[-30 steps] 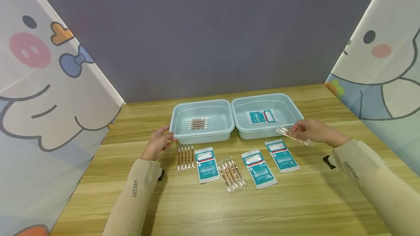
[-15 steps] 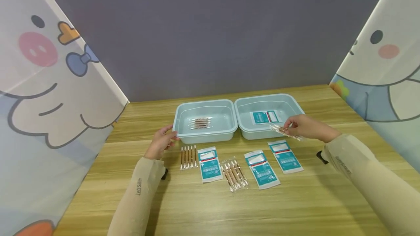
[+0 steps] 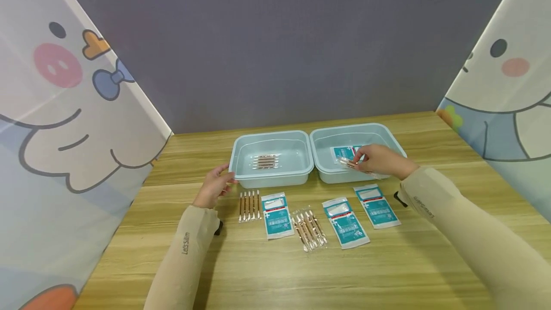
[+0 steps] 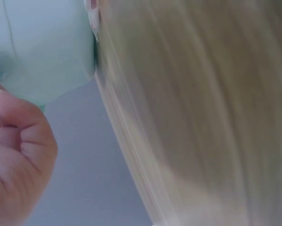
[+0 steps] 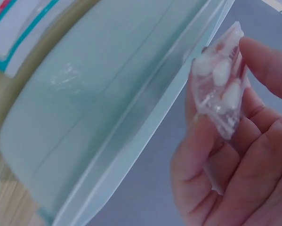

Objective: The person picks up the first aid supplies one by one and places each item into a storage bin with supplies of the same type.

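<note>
The right hand [image 3: 380,160] is pinching a clear packet of swabs [image 3: 349,163] over the front rim of the right tub [image 3: 396,138], above a teal sachet [image 3: 344,152] lying inside. The left hand [image 3: 213,186] is resting with relaxed fingers against the corner of the left tub [image 3: 234,157], which is holding another swab packet [image 3: 265,161]. The left sleeve [image 3: 185,245] is reading "Let's Slim". The sachet print is too small to read.

Left sleeve [image 3: 186,243]: "Let's Slim" is read.
Right sleeve [image 3: 424,206]: print unreadable (too small).
Teal packets [image 3: 346,223]: text illegible.
</note>
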A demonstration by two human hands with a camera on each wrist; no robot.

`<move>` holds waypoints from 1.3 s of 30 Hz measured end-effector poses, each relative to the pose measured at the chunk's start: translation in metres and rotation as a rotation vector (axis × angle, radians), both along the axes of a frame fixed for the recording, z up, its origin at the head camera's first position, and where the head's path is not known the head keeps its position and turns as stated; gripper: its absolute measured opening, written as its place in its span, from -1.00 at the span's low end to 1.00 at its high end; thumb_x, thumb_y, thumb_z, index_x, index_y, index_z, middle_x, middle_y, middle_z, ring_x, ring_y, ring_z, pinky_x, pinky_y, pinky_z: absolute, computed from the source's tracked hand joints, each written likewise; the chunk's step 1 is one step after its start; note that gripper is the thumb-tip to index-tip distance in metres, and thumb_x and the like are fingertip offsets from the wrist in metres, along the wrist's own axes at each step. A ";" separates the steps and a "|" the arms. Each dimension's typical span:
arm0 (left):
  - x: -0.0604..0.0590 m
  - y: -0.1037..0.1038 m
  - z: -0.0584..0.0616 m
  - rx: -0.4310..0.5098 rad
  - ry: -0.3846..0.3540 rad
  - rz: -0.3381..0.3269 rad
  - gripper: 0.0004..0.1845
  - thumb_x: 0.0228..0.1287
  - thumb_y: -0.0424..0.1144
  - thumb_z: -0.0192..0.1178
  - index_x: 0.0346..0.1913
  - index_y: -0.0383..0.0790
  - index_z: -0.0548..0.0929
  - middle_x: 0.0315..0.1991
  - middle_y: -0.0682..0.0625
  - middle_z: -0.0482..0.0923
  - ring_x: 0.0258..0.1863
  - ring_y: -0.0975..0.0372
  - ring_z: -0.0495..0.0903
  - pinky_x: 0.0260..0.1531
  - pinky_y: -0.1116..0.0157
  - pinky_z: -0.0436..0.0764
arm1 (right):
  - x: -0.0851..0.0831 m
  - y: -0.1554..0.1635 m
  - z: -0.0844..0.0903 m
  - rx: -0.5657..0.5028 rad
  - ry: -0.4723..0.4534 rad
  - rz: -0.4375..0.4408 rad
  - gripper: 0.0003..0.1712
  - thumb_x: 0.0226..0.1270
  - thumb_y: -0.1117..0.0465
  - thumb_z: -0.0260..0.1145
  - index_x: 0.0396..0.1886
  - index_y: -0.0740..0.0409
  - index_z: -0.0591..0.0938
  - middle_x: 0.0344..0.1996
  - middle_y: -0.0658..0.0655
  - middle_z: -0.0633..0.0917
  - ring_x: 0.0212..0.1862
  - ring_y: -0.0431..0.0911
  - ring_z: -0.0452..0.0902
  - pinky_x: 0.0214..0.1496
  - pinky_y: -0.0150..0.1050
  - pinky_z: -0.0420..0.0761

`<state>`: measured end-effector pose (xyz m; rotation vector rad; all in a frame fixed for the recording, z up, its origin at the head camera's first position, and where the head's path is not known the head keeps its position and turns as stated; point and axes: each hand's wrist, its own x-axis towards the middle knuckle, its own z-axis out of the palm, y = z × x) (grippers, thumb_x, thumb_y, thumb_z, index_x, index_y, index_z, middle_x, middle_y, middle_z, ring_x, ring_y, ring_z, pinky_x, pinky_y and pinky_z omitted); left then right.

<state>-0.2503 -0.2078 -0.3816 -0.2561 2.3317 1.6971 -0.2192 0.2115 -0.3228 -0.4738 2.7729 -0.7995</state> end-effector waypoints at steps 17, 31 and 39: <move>-0.001 -0.003 0.007 -0.025 -0.036 -0.010 -0.44 0.46 -0.30 0.01 0.44 -0.29 0.18 -0.37 -0.02 0.63 -0.66 0.31 0.38 -0.56 0.39 0.32 | -0.024 -0.037 0.004 0.068 0.045 0.045 -0.82 0.31 0.24 0.27 -0.15 0.22 0.65 -0.32 0.13 0.66 -0.28 -0.03 0.52 -0.23 -0.11 0.50; 0.000 -0.001 0.008 -0.024 -0.023 -0.022 -0.47 0.45 -0.32 0.01 0.42 -0.34 0.23 -0.46 0.02 0.62 -0.75 0.35 0.24 -0.64 0.42 0.25 | -0.033 -0.070 0.001 0.093 0.046 0.043 -0.82 0.31 0.19 0.30 -0.14 0.11 0.69 -0.21 0.12 0.69 -0.16 0.01 0.56 -0.23 -0.11 0.53; -0.001 0.004 0.009 -0.031 -0.017 -0.032 -0.46 0.46 -0.32 0.01 0.43 -0.35 0.20 -0.40 -0.04 0.63 -0.72 0.34 0.24 -0.62 0.40 0.26 | -0.042 -0.079 0.006 0.108 0.079 0.081 -0.77 0.35 0.16 0.26 -0.09 0.14 0.70 -0.13 0.12 0.69 -0.09 0.02 0.58 -0.11 -0.03 0.55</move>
